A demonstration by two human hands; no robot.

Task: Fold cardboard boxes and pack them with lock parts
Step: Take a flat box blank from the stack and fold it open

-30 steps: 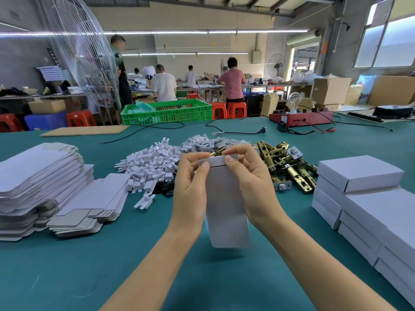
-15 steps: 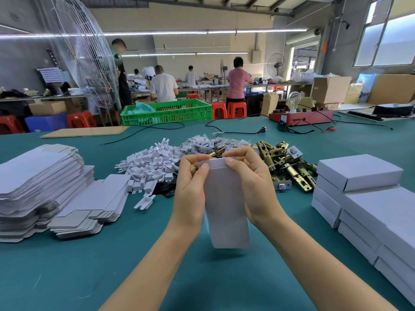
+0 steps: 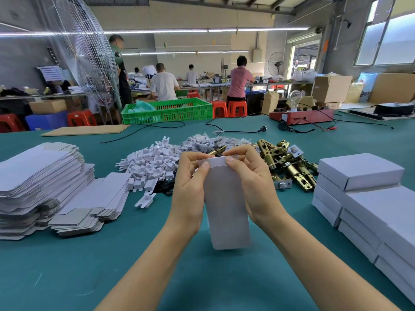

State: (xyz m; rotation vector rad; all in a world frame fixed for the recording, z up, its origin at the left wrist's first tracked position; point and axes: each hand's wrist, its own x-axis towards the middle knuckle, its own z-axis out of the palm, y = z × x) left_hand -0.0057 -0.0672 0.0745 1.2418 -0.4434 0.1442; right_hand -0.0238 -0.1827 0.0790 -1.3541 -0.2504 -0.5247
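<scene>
A white cardboard box (image 3: 226, 205) stands upright above the green table, held between both hands. My left hand (image 3: 190, 187) grips its upper left side, thumb on the top flap. My right hand (image 3: 251, 182) grips the upper right, fingers pressing the top flap down. Behind the hands lie a pile of white plastic inserts (image 3: 150, 167), small bagged parts (image 3: 208, 142) and brass lock latches (image 3: 285, 164). Flat unfolded box blanks (image 3: 40, 176) are stacked at the left. Finished white boxes (image 3: 363, 198) are stacked at the right.
A green crate (image 3: 168, 112), a brown cardboard sheet (image 3: 87, 130), black cables (image 3: 238, 130) and a red tester with a bulb (image 3: 301, 115) sit at the table's far side. A large fan (image 3: 83, 52) stands at the far left. Several people work at benches behind.
The top flap has been pressed flatter against the box's upper end; both hands shifted only slightly. The box stays upright in the same place.
</scene>
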